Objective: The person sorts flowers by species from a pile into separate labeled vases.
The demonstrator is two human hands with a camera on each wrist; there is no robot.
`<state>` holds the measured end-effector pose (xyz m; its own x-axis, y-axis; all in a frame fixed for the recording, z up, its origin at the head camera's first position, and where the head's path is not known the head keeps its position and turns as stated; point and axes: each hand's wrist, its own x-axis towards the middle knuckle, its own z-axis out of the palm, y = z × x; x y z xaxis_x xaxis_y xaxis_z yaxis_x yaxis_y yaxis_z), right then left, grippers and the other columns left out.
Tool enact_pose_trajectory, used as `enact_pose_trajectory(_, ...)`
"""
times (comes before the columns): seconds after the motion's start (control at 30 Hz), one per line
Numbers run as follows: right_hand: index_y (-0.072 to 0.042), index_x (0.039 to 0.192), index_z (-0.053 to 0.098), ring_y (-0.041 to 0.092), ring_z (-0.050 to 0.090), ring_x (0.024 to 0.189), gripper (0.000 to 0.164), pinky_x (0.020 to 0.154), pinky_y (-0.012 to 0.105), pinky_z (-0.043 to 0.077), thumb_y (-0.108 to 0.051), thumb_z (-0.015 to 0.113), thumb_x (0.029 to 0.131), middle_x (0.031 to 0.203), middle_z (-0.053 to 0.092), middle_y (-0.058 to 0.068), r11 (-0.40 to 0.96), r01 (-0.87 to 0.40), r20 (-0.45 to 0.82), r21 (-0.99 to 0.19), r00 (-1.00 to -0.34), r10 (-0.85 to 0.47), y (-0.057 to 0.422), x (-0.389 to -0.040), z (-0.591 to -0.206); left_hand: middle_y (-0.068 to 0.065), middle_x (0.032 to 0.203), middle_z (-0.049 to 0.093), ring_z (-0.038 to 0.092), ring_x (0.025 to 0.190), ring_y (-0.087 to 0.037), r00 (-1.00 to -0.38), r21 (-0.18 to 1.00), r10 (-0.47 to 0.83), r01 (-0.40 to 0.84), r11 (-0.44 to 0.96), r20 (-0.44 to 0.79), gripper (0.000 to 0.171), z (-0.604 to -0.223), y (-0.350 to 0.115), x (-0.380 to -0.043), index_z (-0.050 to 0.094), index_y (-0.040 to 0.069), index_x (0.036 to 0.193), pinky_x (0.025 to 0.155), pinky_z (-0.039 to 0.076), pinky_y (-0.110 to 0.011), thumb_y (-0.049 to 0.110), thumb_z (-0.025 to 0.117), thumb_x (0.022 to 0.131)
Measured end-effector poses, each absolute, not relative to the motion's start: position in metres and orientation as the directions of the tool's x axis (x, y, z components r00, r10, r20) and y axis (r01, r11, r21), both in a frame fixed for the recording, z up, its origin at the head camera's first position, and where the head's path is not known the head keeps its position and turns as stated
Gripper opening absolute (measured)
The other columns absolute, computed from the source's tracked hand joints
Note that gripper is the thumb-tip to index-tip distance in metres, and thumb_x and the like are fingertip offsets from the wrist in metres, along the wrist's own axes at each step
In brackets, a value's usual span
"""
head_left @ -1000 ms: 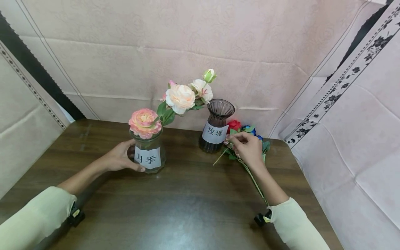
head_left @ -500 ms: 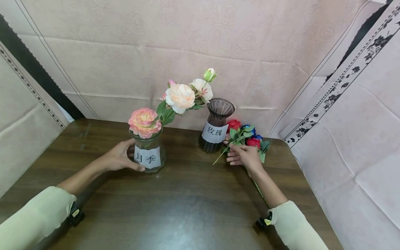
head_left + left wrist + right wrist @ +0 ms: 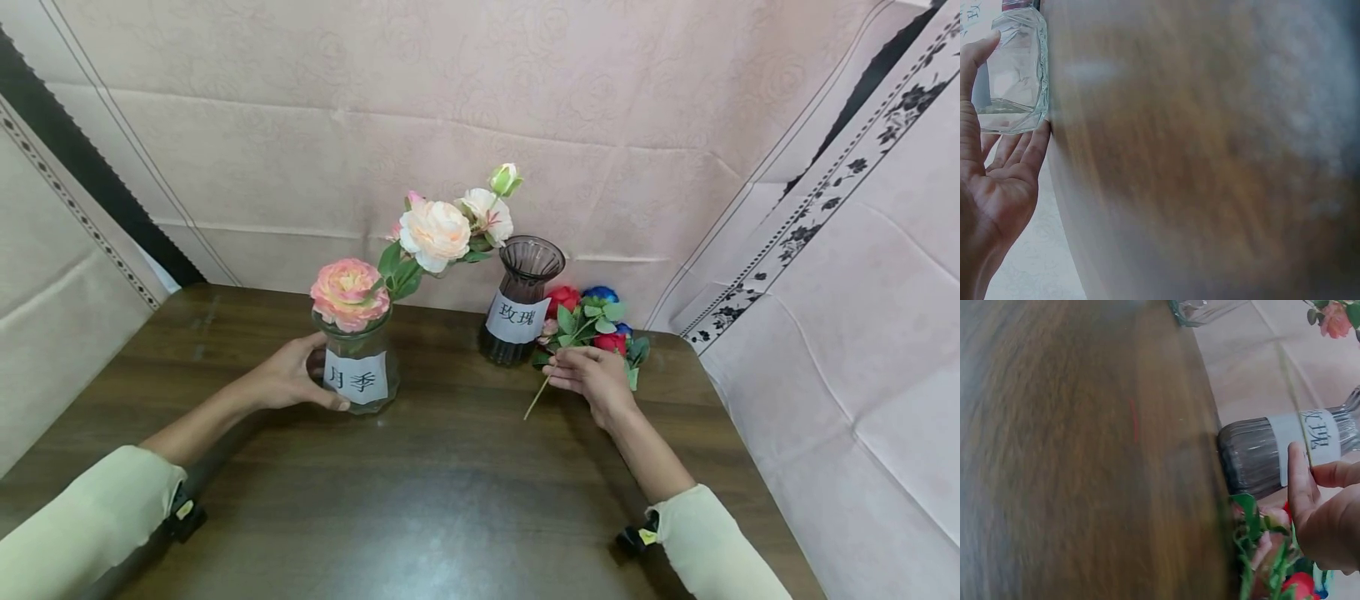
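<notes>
Right hand [image 3: 592, 379] pinched a stem [image 3: 536, 399], likely light, best held midway; left hand [image 3: 296, 377] gripped a fragile-looking clear vase [image 3: 358, 375].

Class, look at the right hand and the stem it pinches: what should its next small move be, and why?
Probably raise the stem toward the mouth of the dark vase. The right hand pinches it with the bare end jutting free, the dark vase stands close by, and no flower shows in its mouth, whereas the clear vase bears flowers.
</notes>
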<state>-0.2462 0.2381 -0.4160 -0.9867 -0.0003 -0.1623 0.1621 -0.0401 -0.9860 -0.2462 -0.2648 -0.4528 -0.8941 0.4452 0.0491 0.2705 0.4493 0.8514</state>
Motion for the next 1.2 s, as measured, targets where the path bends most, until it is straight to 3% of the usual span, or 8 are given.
enact_pose_trajectory(0.37, 0.017, 0.144, 0.064, 0.007, 0.081, 0.078, 0.044, 0.075, 0.026, 0.070, -0.016, 0.066, 0.114, 0.089, 0.083, -0.005, 0.258, 0.162, -0.147, -0.952, -0.986, 0.078, 0.303, -0.229, -0.400, -0.029, 0.153, 0.066, 0.065, 0.143, -0.053, -0.891, 0.852, 0.451, 0.274, 0.447, 0.050, 0.105, -0.451, -0.265, -0.246, 0.043, -0.005, 0.165, 0.116, 0.060, -0.059, 0.016, 0.103, 0.080)
enact_pose_trajectory(0.57, 0.009, 0.133, 0.076, 0.010, 0.079, 0.076, 0.041, 0.069, 0.028, 0.069, -0.025, 0.068, 0.112, 0.090, 0.084, 0.006, 0.622, 0.151, -0.102, -0.768, -0.988, 0.115, 0.339, -0.227, -0.405, -0.028, 0.153, 0.066, 0.065, 0.143, -0.053, -0.889, 0.850, 0.454, 0.279, 0.446, 0.054, 0.105, -0.451, -0.265, -0.246, 0.044, -0.004, 0.164, 0.116, 0.060, -0.060, 0.016, 0.103, 0.080)
enact_pose_trajectory(0.67, 0.006, 0.131, 0.078, 0.014, 0.077, 0.074, 0.039, 0.063, 0.028, 0.066, -0.025, 0.067, 0.110, 0.088, 0.084, 0.011, 0.737, 0.135, -0.075, -0.662, -0.991, 0.114, 0.350, -0.224, -0.408, -0.029, 0.153, 0.066, 0.065, 0.143, -0.053, -0.892, 0.849, 0.450, 0.276, 0.450, 0.052, 0.105, -0.451, -0.265, -0.246, 0.044, -0.005, 0.164, 0.116, 0.060, -0.061, 0.016, 0.103, 0.080)
enact_pose_trajectory(0.8, 0.004, 0.129, 0.081, 0.021, 0.078, 0.074, 0.036, 0.060, 0.032, 0.061, -0.022, 0.068, 0.108, 0.085, 0.084, 0.012, 0.809, 0.120, -0.062, -0.575, -0.993, 0.103, 0.357, -0.223, -0.414, -0.029, 0.152, 0.066, 0.066, 0.142, -0.053, -0.893, 0.850, 0.447, 0.272, 0.451, 0.049, 0.104, -0.451, -0.265, -0.246, 0.045, -0.005, 0.163, 0.116, 0.060, -0.060, 0.016, 0.103, 0.079)
enact_pose_trajectory(0.93, 0.001, 0.123, 0.084, 0.045, 0.081, 0.104, 0.034, 0.081, 0.052, 0.066, -0.026, 0.072, 0.106, 0.111, 0.086, 0.023, 0.871, 0.079, -0.022, -0.485, -0.997, 0.078, 0.358, -0.223, -0.417, -0.029, 0.152, 0.067, 0.066, 0.141, -0.052, -0.888, 0.854, 0.457, 0.277, 0.440, 0.053, 0.103, -0.451, -0.265, -0.246, 0.045, -0.005, 0.162, 0.114, 0.062, -0.055, 0.015, 0.103, 0.080)
enact_pose_trajectory(1.03, -0.001, 0.122, 0.085, 0.054, 0.074, 0.122, 0.035, 0.097, 0.066, 0.063, -0.030, 0.073, 0.106, 0.128, 0.082, 0.026, 0.894, 0.055, 0.029, -0.444, -0.997, 0.075, 0.354, -0.221, -0.416, -0.028, 0.151, 0.067, 0.067, 0.140, -0.051, -0.886, 0.858, 0.461, 0.277, 0.432, 0.054, 0.101, -0.451, -0.265, -0.246, 0.046, -0.004, 0.162, 0.111, 0.064, -0.047, 0.014, 0.102, 0.080)
enact_pose_trajectory(1.1, -0.002, 0.123, 0.084, 0.051, 0.076, 0.118, 0.036, 0.095, 0.066, 0.063, -0.032, 0.073, 0.106, 0.126, 0.083, 0.025, 0.894, 0.048, 0.071, -0.446, -0.994, 0.089, 0.349, -0.220, -0.414, -0.027, 0.150, 0.068, 0.068, 0.139, -0.050, -0.886, 0.861, 0.460, 0.273, 0.429, 0.051, 0.100, -0.451, -0.265, -0.246, 0.047, -0.004, 0.162, 0.109, 0.064, -0.041, 0.013, 0.102, 0.080)
enact_pose_trajectory(1.2, -0.004, 0.119, 0.085, 0.040, 0.080, 0.101, 0.032, 0.085, 0.056, 0.065, -0.031, 0.075, 0.106, 0.114, 0.086, 0.018, 0.887, 0.005, 0.143, -0.461, -0.986, 0.080, 0.339, -0.219, -0.413, -0.026, 0.150, 0.068, 0.068, 0.139, -0.049, -0.887, 0.863, 0.459, 0.269, 0.427, 0.050, 0.099, -0.450, -0.265, -0.245, 0.047, -0.004, 0.161, 0.108, 0.064, -0.037, 0.013, 0.102, 0.080)
